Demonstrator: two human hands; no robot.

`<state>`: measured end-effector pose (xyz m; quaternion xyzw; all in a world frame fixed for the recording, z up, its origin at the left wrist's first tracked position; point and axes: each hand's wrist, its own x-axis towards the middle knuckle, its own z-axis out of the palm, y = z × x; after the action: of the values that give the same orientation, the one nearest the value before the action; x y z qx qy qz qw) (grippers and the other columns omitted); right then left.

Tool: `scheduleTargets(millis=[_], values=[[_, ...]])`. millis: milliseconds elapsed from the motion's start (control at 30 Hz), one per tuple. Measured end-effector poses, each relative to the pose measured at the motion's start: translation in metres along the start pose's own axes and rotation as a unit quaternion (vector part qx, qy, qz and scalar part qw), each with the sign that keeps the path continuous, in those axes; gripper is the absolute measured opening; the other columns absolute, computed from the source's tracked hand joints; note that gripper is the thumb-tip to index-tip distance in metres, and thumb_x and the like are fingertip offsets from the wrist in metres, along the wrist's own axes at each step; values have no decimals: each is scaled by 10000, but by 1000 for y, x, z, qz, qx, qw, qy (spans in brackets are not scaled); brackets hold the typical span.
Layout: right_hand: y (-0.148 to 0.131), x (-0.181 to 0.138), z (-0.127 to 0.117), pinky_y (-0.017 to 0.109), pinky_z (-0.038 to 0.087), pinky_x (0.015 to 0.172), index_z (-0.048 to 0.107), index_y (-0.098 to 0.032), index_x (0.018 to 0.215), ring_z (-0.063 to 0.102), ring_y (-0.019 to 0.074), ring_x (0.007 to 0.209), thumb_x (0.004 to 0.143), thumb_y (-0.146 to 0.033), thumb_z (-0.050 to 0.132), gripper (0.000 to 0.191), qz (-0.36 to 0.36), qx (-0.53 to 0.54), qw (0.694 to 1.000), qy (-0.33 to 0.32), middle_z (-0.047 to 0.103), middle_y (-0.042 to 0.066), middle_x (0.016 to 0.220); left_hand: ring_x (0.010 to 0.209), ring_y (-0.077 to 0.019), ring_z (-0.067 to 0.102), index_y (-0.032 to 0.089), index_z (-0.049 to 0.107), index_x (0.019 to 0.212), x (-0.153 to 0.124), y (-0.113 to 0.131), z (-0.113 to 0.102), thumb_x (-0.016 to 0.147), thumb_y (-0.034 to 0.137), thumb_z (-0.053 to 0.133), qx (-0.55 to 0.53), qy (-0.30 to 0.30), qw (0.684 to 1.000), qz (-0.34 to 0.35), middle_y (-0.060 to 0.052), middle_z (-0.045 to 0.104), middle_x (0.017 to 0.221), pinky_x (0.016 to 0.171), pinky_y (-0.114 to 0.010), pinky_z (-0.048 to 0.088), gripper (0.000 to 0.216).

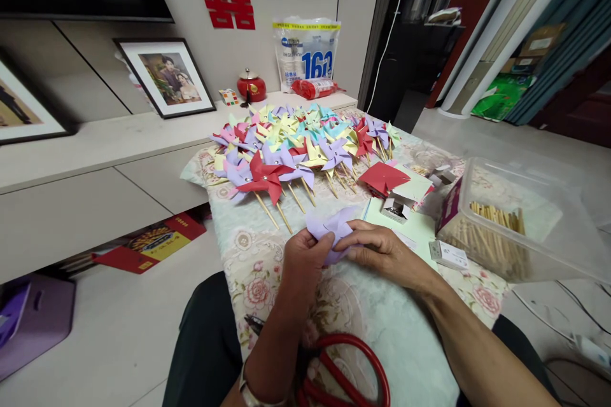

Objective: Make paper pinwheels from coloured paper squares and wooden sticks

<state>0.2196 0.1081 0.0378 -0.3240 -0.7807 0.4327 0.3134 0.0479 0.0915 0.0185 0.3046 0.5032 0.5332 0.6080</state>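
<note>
A lilac paper pinwheel [340, 224] without a visible stick is held up over the near part of the table, its blades folded inward. My left hand [305, 254] pinches it from the left, thumb on the paper. From the right, my right hand [382, 248] grips its edge with curled fingers. Beyond my hands lies a large heap of finished paper pinwheels [267, 179] in red, lilac, yellow and blue, on wooden sticks. Red-handled scissors [360, 343] rest close to me, partly hidden under my left forearm.
On the right stand a clear plastic box [477, 248] of wooden sticks and a small white box [449, 255]. An open small box [396, 208] with metal bits sits near red paper squares [382, 177]. A dark pen [254, 323] lies at the left edge of the flowered tablecloth [258, 267].
</note>
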Motion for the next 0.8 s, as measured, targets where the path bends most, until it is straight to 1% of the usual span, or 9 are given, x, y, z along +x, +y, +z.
scheduleTargets(millis=[100, 200, 300, 400, 500, 567, 633, 700, 800], values=[[1, 0, 2, 329, 465, 866, 770, -234, 955, 601, 201, 954, 939, -453, 618, 267, 25, 28, 998, 46, 633, 52, 1022, 481, -109, 563, 118, 752, 781, 0, 1, 0, 638, 291, 790, 6, 8, 1000, -2, -19, 706, 602, 483, -207, 425, 228], [2, -1, 4, 303, 460, 793, 757, -217, 871, 584, 193, 911, 896, -485, 663, 286, 58, 52, 994, 79, 600, 43, 981, 554, -135, 621, 118, 764, 805, 1, 1, 1, 609, 280, 811, -11, 4, 1000, 0, -31, 723, 635, 565, -229, 484, 259], [1, -1, 7, 295, 432, 743, 735, -198, 812, 558, 180, 851, 886, -477, 677, 295, 63, 59, 993, 83, 572, 32, 905, 546, -134, 614, 119, 764, 780, 1, -1, 2, 590, 274, 818, -19, -2, 1000, -5, -32, 727, 647, 558, -234, 487, 251], [-2, 0, 9, 292, 404, 700, 711, -188, 766, 527, 168, 781, 894, -477, 663, 320, 64, 40, 994, 82, 551, 18, 815, 527, -130, 604, 121, 764, 763, 2, -2, 3, 585, 266, 814, -24, -8, 1000, -12, -18, 715, 623, 541, -229, 482, 235], [-5, 1, 10, 287, 394, 680, 693, -189, 750, 512, 163, 754, 902, -479, 649, 330, 57, 22, 994, 89, 545, 12, 789, 556, -144, 628, 124, 768, 783, 2, -4, 3, 596, 273, 811, -29, -13, 999, -16, -27, 729, 651, 553, -233, 485, 243], [-5, 1, 8, 294, 410, 708, 705, -194, 783, 530, 169, 781, 919, -476, 628, 322, 50, 26, 995, 77, 558, 20, 817, 571, -160, 639, 124, 769, 805, 1, -4, 2, 601, 286, 814, -33, -12, 999, -19, -33, 733, 659, 554, -245, 489, 264], [-4, 1, 6, 304, 430, 752, 734, -206, 855, 560, 181, 841, 930, -475, 613, 305, 49, 31, 996, 61, 580, 36, 889, 569, -166, 636, 126, 767, 805, 1, -3, 1, 600, 295, 817, -40, -9, 999, -24, -33, 731, 655, 556, -257, 493, 271], [-2, 0, 3, 318, 444, 814, 757, -220, 913, 585, 198, 936, 924, -469, 624, 282, 55, 30, 996, 58, 595, 53, 990, 556, -158, 623, 132, 760, 778, 1, -2, 1, 596, 299, 819, -47, -6, 998, -30, -34, 734, 667, 549, -257, 487, 254], [0, -1, 1, 335, 446, 898, 776, -224, 922, 587, 225, 1080, 908, -436, 657, 243, 60, 22, 996, 65, 605, 72, 1113, 564, -152, 615, 138, 753, 751, 1, 0, 0, 600, 303, 820, -60, -6, 998, -33, -36, 735, 690, 550, -252, 476, 234]])
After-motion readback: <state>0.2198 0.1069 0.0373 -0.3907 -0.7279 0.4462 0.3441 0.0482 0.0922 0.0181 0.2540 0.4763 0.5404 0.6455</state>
